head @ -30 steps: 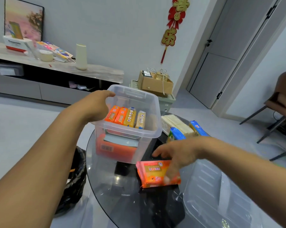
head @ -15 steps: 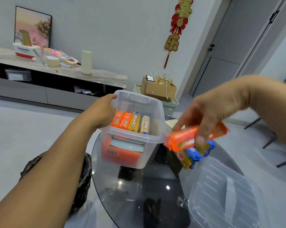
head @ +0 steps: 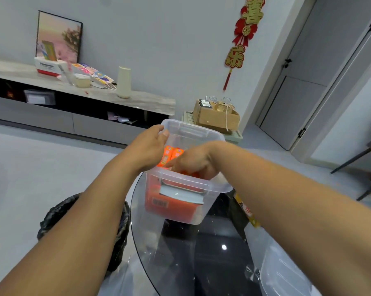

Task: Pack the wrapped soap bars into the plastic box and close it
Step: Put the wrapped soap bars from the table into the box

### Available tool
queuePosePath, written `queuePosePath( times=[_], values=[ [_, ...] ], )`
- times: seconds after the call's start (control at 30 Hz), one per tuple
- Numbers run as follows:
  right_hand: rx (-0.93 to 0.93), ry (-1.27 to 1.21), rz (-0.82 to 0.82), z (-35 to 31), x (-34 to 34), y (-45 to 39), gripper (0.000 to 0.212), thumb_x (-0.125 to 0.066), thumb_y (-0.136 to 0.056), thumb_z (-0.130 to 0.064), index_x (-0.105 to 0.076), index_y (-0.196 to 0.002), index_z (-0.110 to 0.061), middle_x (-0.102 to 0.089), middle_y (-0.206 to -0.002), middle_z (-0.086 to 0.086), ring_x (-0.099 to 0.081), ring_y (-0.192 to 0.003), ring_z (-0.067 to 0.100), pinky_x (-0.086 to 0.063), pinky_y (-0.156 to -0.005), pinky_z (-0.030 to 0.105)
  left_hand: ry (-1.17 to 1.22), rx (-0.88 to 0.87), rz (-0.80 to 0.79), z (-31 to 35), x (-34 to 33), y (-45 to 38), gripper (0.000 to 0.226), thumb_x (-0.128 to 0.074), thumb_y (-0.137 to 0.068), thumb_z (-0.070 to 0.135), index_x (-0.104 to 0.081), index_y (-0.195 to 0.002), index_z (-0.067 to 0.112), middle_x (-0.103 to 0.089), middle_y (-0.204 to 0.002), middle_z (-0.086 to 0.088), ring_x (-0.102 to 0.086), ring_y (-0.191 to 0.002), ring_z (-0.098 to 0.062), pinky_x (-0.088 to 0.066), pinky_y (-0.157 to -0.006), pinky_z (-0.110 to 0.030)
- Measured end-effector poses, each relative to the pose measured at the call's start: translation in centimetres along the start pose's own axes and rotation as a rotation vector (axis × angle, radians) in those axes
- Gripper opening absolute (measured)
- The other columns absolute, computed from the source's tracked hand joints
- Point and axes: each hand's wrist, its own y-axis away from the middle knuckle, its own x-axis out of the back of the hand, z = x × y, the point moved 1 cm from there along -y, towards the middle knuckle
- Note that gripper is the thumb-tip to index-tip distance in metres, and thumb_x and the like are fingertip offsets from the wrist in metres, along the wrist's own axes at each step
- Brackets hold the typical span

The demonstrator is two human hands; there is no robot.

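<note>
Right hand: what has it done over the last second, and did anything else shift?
The right hand picked an orange soap bar off the glass table, lifted it, and now reaches down into the plastic box, the bar mostly hidden beneath it. The left hand stays on the box's left rim; the lid remains on the table.

Home living room — domestic interior.

Low media cabinet [head: 80, 116] along the grey wall, stone-look top carrying a framed picture [head: 58, 37], a cream vase [head: 124, 82], a small tub and scattered colourful booklets; red-and-gold festive wall hanging [head: 243, 33] with tassel; grey panelled interior door [head: 297, 77] at right; string-tied cardboard parcels [head: 216, 117] stacked by the wall; round glass-topped counter [head: 201, 263] in the foreground; dining chair legs [head: 355, 159] at far right; black bin bag [head: 58, 212] on the pale floor — ordinary household furnishing throughout.
</note>
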Motion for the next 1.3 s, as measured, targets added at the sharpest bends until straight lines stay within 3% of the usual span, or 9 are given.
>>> queuePosePath(
  times=[0.27, 0.4, 0.5, 0.6, 0.73, 0.97, 1.13, 1.23, 1.3],
  values=[
    [-0.024, 0.363, 0.142, 0.1, 0.0, -0.5, 0.041, -0.060, -0.099, -0.034, -0.058, -0.138, -0.021, -0.060, -0.140, 0.007, -0.060, -0.123, 0.031, -0.052, -0.102, 0.048, -0.051, -0.010, -0.014, 0.2, -0.1, 0.0, 0.050, -0.035, -0.101, 0.035, -0.035, -0.147, 0.017, -0.039, -0.152, -0.006, -0.038, -0.137, -0.024, -0.031, -0.107, -0.036],
    [0.238, 0.014, 0.573, 1.4, 4.8, 4.1, 0.025, -0.062, -0.100, -0.026, -0.068, -0.118, -0.010, -0.074, -0.105, 0.012, -0.073, -0.082, 0.023, -0.062, -0.066, 0.033, -0.113, -0.014, -0.041, 0.2, -0.1, 0.0, 0.050, -0.034, -0.101, 0.034, -0.034, -0.148, 0.017, -0.033, -0.155, -0.004, -0.035, -0.139, -0.024, -0.029, -0.108, -0.037],
    [0.066, 0.154, 0.942, 5.9, 9.2, 6.8, 0.019, -0.058, -0.099, -0.012, -0.069, -0.110, -0.002, -0.072, -0.098, 0.019, -0.068, -0.077, 0.027, -0.064, -0.077, 0.044, -0.257, -0.061, -0.089, 0.4, -0.2, -0.2, 0.043, -0.033, -0.103, 0.025, -0.042, -0.143, 0.012, -0.030, -0.154, -0.004, -0.035, -0.137, -0.024, -0.030, -0.105, -0.035],
    [-0.361, 0.412, 0.833, 10.9, 9.3, 7.8, 0.037, -0.071, -0.093, -0.025, -0.065, -0.117, 0.003, -0.068, -0.093, 0.017, -0.066, -0.083, 0.031, -0.062, -0.084, 0.046, -0.288, -0.057, -0.090, 0.1, -0.5, -0.8, 0.044, -0.034, -0.102, 0.028, -0.042, -0.144, 0.015, -0.022, -0.158, -0.001, -0.035, -0.138, -0.025, -0.030, -0.106, -0.037],
    [-0.574, 0.214, 0.558, 14.5, 6.1, 6.5, 0.067, -0.083, -0.079, -0.046, -0.057, -0.126, -0.005, -0.070, -0.111, 0.015, -0.071, -0.085, 0.029, -0.062, -0.073, 0.041, -0.271, -0.034, -0.096, -0.1, -0.6, -0.9, 0.046, -0.036, -0.101, 0.034, -0.040, -0.145, 0.023, -0.013, -0.161, 0.004, -0.031, -0.142, -0.025, -0.028, -0.110, -0.043],
    [-0.430, 0.471, 0.630, 11.9, 6.5, 7.1, 0.052, -0.083, -0.078, -0.025, -0.063, -0.124, -0.008, -0.075, -0.102, 0.016, -0.074, -0.077, 0.025, -0.065, -0.075, 0.043, -0.241, -0.012, -0.095, 0.3, -0.3, -0.3, 0.047, -0.034, -0.101, 0.034, -0.034, -0.148, 0.024, -0.009, -0.162, 0.005, -0.024, -0.144, -0.024, -0.025, -0.112, -0.042],
    [0.052, 0.496, 1.074, 3.0, 9.1, 14.8, 0.053, -0.078, -0.085, -0.027, -0.054, -0.132, -0.023, -0.068, -0.103, 0.002, -0.070, -0.086, 0.023, -0.057, -0.065, 0.037, -0.164, 0.012, -0.082, 0.3, -0.3, -0.3, 0.053, -0.033, -0.102, 0.034, -0.024, -0.152, 0.021, -0.016, -0.161, 0.003, -0.024, -0.145, -0.024, -0.023, -0.113, -0.041],
    [0.451, 0.117, 0.847, -0.8, 7.6, 14.3, 0.062, -0.078, -0.087, -0.018, -0.046, -0.138, -0.030, -0.069, -0.112, 0.001, -0.074, -0.092, 0.021, -0.064, -0.070, 0.035, -0.073, 0.029, -0.068, 0.1, -0.2, -0.2, 0.054, -0.032, -0.101, 0.037, -0.021, -0.152, 0.024, -0.026, -0.158, -0.001, -0.029, -0.143, -0.024, -0.026, -0.112, -0.041],
    [0.504, 0.032, 0.621, -1.7, 6.1, 10.8, 0.056, -0.078, -0.086, -0.013, -0.048, -0.130, -0.031, -0.071, -0.117, 0.007, -0.075, -0.096, 0.025, -0.065, -0.078, 0.043, -0.001, 0.020, -0.043, -0.3, 0.0, -0.3, 0.051, -0.032, -0.101, 0.034, -0.026, -0.150, 0.026, -0.033, -0.155, -0.001, -0.034, -0.139, -0.022, -0.028, -0.111, -0.039]
  ],
)
